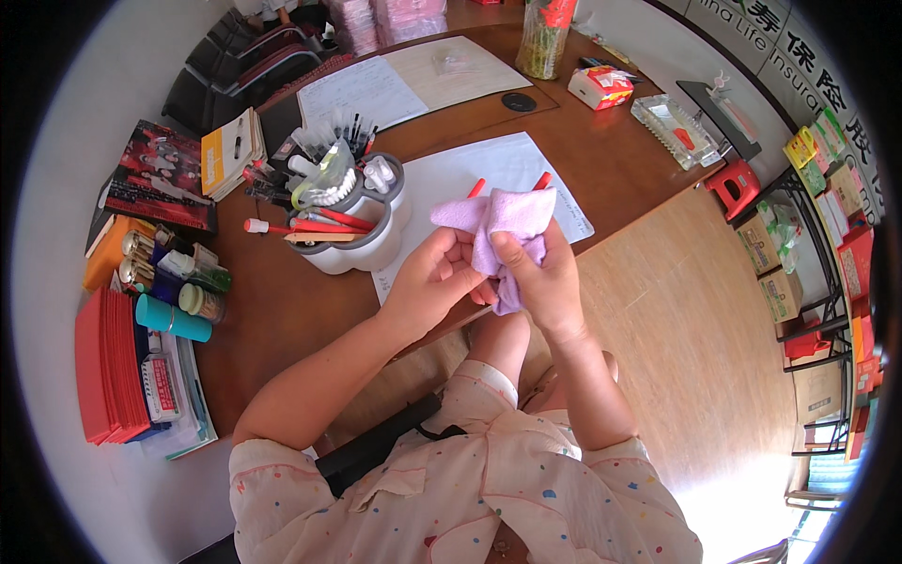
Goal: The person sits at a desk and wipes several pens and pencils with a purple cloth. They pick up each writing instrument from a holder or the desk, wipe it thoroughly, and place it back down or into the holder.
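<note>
A lilac cloth (518, 218) is bunched up over the desk's front edge. My right hand (553, 282) grips it, with the thumb pressed across its front. The curled fingers and thumb of my left hand (430, 282) pinch the cloth's lower left side. Just past the cloth, a red stick-like end (542, 180) and a second red end (477, 187) show over a white sheet of paper (451, 162); the cloth and hands hide the rest of them. Left of my hands stands a white and grey desk organizer (338, 259) holding pens, markers and a dental model (331, 190).
Notebooks (232, 151), bottles (201, 303) and red folders (113, 366) line the desk's left side. Farther back are papers (359, 95), a vase (542, 42), a tissue pack (601, 87) and a clear tray (675, 130). A red stool (733, 187) and shelving stand at right. A seated person (292, 14) is partly visible.
</note>
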Tool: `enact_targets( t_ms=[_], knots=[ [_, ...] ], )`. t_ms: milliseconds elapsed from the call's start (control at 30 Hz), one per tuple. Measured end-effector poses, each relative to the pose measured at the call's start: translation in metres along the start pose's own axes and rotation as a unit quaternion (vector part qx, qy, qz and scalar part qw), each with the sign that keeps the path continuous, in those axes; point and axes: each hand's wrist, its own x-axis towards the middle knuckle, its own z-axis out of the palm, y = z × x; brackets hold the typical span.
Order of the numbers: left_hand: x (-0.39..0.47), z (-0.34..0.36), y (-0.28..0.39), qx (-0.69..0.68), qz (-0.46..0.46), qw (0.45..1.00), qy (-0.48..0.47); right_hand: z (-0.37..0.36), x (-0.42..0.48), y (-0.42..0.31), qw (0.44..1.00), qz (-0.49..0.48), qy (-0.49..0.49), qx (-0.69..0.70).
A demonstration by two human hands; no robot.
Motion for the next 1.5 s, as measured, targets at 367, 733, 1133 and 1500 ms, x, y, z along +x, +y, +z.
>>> enact_targets(
  t_ms=[367, 733, 1133, 1500],
  knots=[
    [0.002, -0.005, 0.001, -0.055, -0.058, 0.997, 0.011, -0.034, 0.008, -0.007, 0.996, -0.031, 0.085, 0.022],
    [-0.003, 0.004, 0.007, -0.067, -0.087, 0.993, -0.042, -0.040, -0.015, -0.029, 0.995, 0.053, -0.066, -0.061],
    [-0.006, 0.006, -0.005, -0.058, -0.043, 0.997, -0.021, -0.052, -0.015, -0.004, 0.972, 0.036, -0.197, 0.120],
    [-0.006, 0.017, 0.003, -0.005, -0.007, 1.000, -0.020, -0.027, -0.018, -0.003, 0.998, -0.035, -0.040, 0.022]
  ],
)
